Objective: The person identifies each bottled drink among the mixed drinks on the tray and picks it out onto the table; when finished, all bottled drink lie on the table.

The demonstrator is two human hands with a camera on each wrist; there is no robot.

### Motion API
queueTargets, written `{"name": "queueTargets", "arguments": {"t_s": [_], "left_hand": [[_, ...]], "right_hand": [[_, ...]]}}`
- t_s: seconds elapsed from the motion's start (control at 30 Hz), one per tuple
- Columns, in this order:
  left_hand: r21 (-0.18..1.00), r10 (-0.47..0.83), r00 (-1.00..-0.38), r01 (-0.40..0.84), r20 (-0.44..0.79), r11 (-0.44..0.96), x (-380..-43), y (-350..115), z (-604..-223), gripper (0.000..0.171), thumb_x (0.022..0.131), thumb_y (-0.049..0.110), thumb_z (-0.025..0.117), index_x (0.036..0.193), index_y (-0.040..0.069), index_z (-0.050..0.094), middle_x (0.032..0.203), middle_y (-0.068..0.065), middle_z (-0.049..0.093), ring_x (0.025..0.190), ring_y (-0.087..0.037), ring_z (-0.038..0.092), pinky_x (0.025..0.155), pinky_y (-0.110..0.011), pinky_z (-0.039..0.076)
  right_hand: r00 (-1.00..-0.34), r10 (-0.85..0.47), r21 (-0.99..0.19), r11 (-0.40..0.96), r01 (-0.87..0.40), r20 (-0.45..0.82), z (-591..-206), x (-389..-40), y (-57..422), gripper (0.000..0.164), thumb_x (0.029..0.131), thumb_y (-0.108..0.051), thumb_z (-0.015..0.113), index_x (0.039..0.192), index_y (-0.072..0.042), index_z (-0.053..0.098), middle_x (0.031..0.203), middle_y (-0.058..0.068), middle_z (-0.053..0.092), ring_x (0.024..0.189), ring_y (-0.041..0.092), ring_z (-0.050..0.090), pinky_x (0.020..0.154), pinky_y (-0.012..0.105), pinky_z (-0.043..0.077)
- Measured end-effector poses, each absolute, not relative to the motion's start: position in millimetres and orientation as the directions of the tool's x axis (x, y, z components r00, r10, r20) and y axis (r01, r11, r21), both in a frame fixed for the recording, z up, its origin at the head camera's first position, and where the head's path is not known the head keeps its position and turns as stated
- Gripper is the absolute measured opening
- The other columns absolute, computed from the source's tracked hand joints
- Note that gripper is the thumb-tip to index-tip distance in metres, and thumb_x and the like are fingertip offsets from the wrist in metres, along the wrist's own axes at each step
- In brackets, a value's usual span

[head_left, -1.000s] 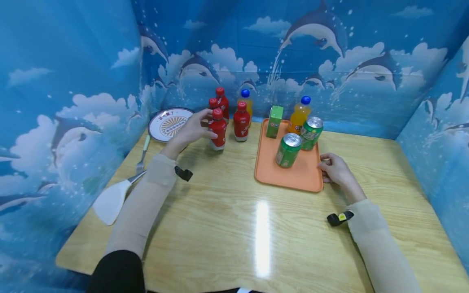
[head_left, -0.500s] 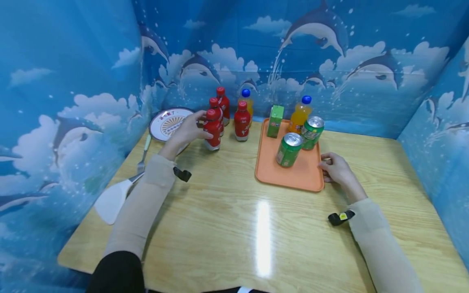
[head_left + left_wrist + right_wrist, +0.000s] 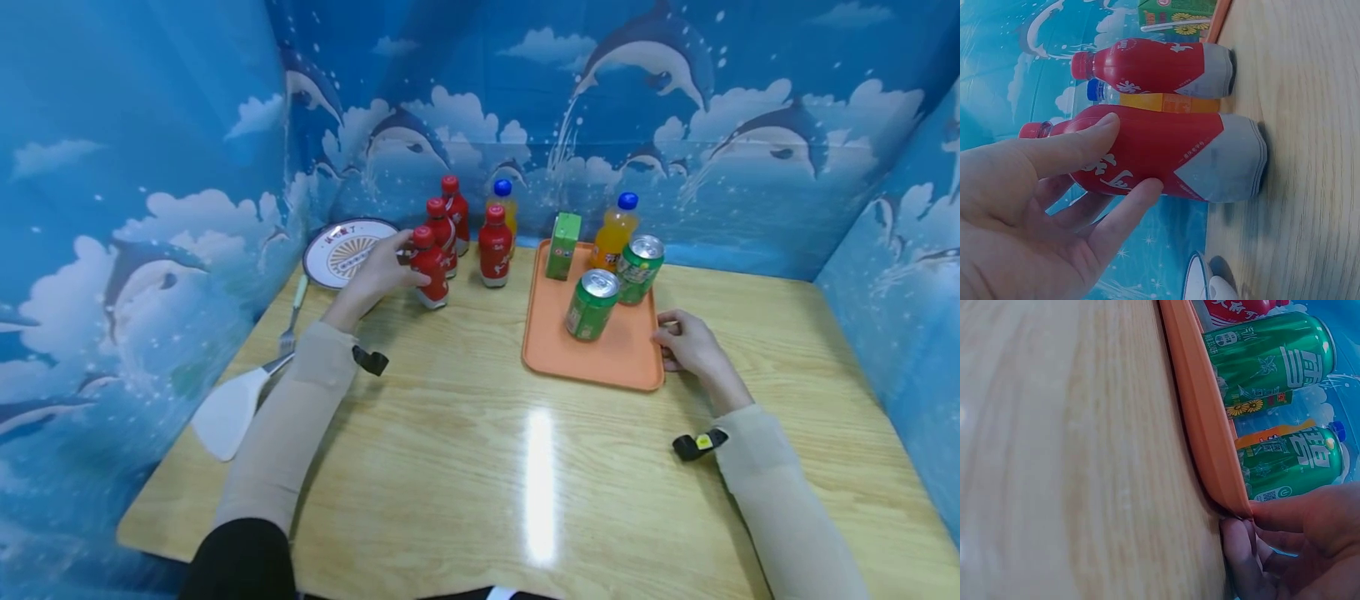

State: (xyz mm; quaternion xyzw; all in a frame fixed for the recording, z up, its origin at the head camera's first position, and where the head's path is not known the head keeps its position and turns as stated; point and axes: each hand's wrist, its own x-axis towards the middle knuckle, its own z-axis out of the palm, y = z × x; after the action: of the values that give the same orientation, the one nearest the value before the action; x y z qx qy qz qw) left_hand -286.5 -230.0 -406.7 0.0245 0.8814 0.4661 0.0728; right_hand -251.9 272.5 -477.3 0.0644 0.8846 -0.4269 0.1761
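Note:
In the head view my left hand (image 3: 384,268) holds a red bottle (image 3: 431,271) by its side. The left wrist view has thumb and fingers around its label, with the pale base (image 3: 1232,159) right at the tabletop. Its cap leans slightly left. Behind it stand two more red bottles (image 3: 439,227) (image 3: 451,204), and a third (image 3: 494,248) is to its right. My right hand (image 3: 693,343) pinches the right edge of an orange tray (image 3: 592,367); the right wrist view has thumb and finger at its corner. On the tray are two green cans (image 3: 591,307) (image 3: 640,271), a green carton (image 3: 562,247) and an orange drink bottle (image 3: 615,233).
Another orange drink bottle (image 3: 504,204) stands behind the red ones. A white patterned plate (image 3: 348,252) lies at the back left, with a fork (image 3: 293,317) and a white spatula (image 3: 228,412) along the left table edge. A dolphin-printed curtain (image 3: 525,92) encloses the table.
My left hand has moved the front red bottle a little to the left, and its cap now leans that way. The right hand and the tray have stayed in place.

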Motion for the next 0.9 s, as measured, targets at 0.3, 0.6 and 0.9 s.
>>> {"name": "queueTargets", "arguments": {"t_s": [0.3, 0.6, 0.9], "left_hand": [[0.787, 0.135, -0.988, 0.019, -0.082, 0.617, -288.2, -225.4, -401.7, 0.081, 0.092, 0.007, 0.079, 0.161, 0.008, 0.037, 0.162, -0.018, 0.047, 0.151, -0.037, 0.044, 0.125, -0.053, 0.041], [0.801, 0.148, -0.986, 0.029, -0.074, 0.598, -285.6, -224.2, -406.6, 0.078, 0.094, 0.006, 0.077, 0.159, 0.006, 0.036, 0.160, -0.020, 0.046, 0.149, -0.039, 0.045, 0.124, -0.054, 0.042], [0.806, 0.115, -0.989, -0.005, -0.090, 0.592, -278.7, -216.5, -407.8, 0.086, 0.094, 0.009, 0.078, 0.163, 0.011, 0.028, 0.165, -0.016, 0.039, 0.154, -0.036, 0.038, 0.126, -0.056, 0.038]], "right_hand": [[-0.933, -0.033, -0.716, 0.651, 0.253, -0.360, -468.6, -254.4, 276.8, 0.051, 0.113, -0.018, 0.045, 0.158, 0.002, 0.034, 0.117, 0.018, 0.055, 0.083, 0.013, 0.062, 0.067, 0.030, 0.064], [-0.926, -0.053, -0.719, 0.647, 0.253, -0.373, -469.7, -253.2, 275.8, 0.051, 0.113, -0.018, 0.044, 0.158, 0.002, 0.032, 0.118, 0.019, 0.055, 0.085, 0.015, 0.062, 0.068, 0.031, 0.064], [-0.917, -0.036, -0.717, 0.636, 0.285, -0.396, -477.0, -251.5, 272.9, 0.052, 0.113, -0.019, 0.045, 0.160, 0.000, 0.031, 0.122, 0.018, 0.053, 0.089, 0.017, 0.062, 0.070, 0.031, 0.064]]}}
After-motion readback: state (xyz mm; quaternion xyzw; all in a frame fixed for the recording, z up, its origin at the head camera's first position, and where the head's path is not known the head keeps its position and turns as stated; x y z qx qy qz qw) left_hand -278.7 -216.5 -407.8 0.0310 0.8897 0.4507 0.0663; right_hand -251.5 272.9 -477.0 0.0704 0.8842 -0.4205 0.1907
